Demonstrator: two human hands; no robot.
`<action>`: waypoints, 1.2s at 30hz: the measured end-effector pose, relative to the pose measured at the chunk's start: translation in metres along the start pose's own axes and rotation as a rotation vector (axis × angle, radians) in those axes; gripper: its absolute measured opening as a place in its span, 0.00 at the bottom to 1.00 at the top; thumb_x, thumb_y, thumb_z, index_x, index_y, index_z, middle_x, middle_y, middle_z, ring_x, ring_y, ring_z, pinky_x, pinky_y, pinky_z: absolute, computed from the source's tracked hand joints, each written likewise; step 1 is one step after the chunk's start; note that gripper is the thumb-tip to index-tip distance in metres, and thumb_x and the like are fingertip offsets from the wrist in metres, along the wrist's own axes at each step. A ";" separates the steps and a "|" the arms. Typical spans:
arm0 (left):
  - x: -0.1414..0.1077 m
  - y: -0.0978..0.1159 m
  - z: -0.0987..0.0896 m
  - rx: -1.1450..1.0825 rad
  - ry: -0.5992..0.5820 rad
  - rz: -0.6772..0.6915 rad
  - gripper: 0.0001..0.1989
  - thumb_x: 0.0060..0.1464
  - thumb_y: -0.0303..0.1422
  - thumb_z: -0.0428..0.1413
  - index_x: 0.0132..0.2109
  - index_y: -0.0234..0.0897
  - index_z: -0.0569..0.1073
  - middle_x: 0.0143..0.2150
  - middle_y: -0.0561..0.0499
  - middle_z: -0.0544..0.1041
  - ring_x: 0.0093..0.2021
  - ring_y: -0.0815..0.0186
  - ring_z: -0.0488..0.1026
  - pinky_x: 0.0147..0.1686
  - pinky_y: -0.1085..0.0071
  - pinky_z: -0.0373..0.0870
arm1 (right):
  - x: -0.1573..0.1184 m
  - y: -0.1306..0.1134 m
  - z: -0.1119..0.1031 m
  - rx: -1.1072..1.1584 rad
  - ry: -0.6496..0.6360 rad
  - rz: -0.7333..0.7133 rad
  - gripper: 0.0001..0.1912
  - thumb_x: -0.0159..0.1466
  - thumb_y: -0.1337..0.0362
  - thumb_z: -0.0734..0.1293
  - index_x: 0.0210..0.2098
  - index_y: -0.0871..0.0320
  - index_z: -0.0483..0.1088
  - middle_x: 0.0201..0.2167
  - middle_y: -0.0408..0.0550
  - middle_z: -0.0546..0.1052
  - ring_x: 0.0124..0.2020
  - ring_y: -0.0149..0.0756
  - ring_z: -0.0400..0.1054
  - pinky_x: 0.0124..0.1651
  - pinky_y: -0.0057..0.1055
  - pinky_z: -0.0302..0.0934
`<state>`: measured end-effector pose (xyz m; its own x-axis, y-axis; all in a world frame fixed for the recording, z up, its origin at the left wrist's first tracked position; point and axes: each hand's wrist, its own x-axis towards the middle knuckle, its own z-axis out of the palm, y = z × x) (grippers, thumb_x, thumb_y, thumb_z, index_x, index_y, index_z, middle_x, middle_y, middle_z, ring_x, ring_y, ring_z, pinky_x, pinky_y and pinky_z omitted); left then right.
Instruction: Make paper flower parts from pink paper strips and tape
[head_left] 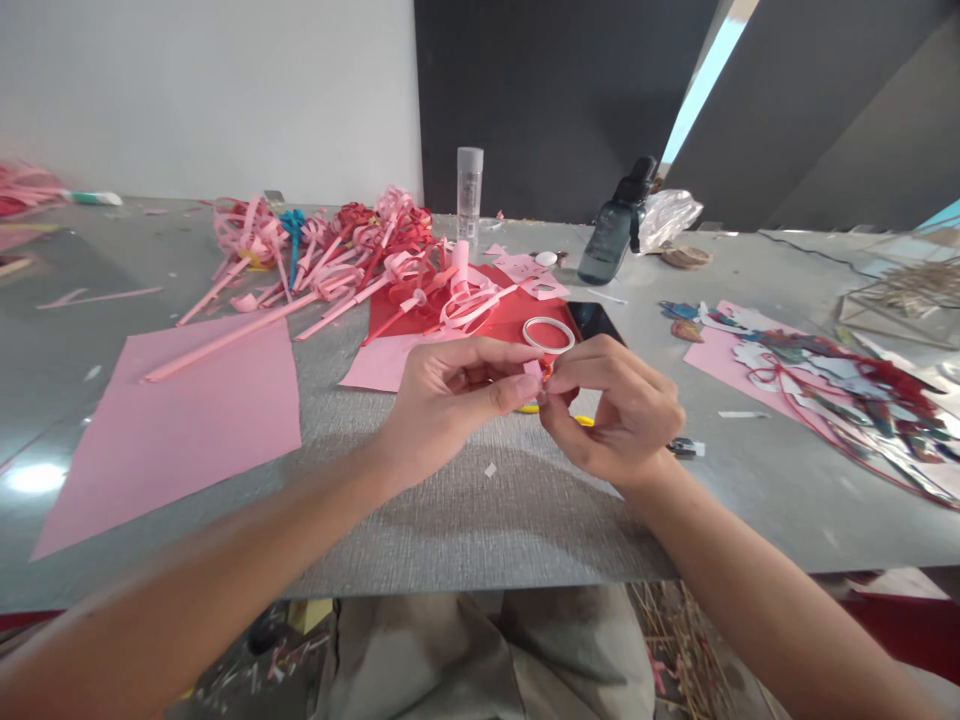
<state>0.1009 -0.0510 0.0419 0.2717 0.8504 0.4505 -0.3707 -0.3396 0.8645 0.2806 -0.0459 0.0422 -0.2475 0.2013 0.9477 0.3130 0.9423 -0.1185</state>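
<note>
My left hand (469,390) pinches a small pink paper piece (532,368) between thumb and fingertips. Close against it, my right hand (615,405) is closed at the fingertips on a small orange-red bit (547,370), whose kind I cannot make out. Both hands meet above the near middle of the table. Under the right hand shows a yellow-handled tool (583,421), mostly hidden. Just behind the hands lie a roll of white tape (548,335), a dark phone (594,320) and red paper (491,318).
Pink and red paper-strip flowers (360,250) are heaped at the back left, near a pink sheet (202,420). A clear tube (469,190) and a dark bottle (611,225) stand behind. Paper cut-outs with red cord (832,375) lie at right.
</note>
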 end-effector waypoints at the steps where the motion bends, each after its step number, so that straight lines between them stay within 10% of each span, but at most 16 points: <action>1: 0.000 0.001 0.000 -0.001 0.001 -0.006 0.09 0.50 0.30 0.72 0.40 0.41 0.86 0.36 0.51 0.84 0.31 0.72 0.78 0.28 0.79 0.76 | 0.000 0.000 0.000 0.009 -0.005 0.006 0.10 0.58 0.76 0.68 0.35 0.56 0.72 0.29 0.43 0.75 0.26 0.29 0.67 0.27 0.28 0.64; 36: 0.001 -0.001 -0.002 0.103 -0.005 -0.063 0.09 0.53 0.38 0.71 0.41 0.41 0.86 0.35 0.49 0.84 0.28 0.71 0.73 0.27 0.75 0.72 | -0.002 0.004 0.001 0.109 0.009 0.095 0.08 0.59 0.73 0.69 0.35 0.54 0.71 0.27 0.42 0.74 0.27 0.32 0.67 0.28 0.32 0.64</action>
<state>0.0997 -0.0488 0.0407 0.2956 0.8694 0.3959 -0.2596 -0.3257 0.9091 0.2809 -0.0420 0.0396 -0.2128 0.2886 0.9335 0.2325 0.9429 -0.2384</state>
